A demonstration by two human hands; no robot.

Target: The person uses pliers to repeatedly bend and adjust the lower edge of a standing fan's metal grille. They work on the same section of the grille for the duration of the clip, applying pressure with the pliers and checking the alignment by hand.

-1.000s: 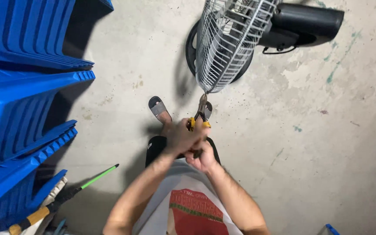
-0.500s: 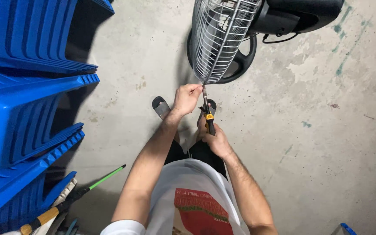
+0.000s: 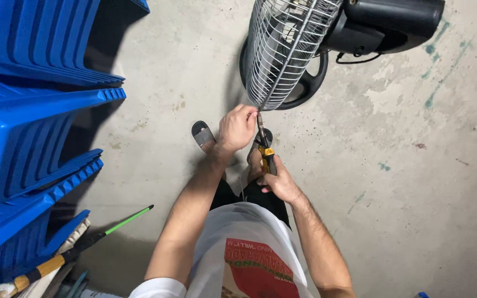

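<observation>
The floor here is bare grey concrete, blotched with pale patches and a few flecks of green paint. Well off to one side of the fan stand stacked blue plastic crates, and below them lie long-handled tools, one with a bright green shaft.

The fan stands on the concrete just ahead of the person's feet. Its pale wire grille is tilted toward the person, a black motor housing sits behind the grille, and a round black base rests on the floor beneath it.

The left hand is up at the grille's lower rim, fingers curled in and pinching at the spot where the tool meets the wire. The right hand is just below the fan, closed in a fist round the black and yellow handle of a screwdriver, whose metal shaft points up to the bottom edge of the grille. A grey sandal sits on the floor just beside the left wrist.
</observation>
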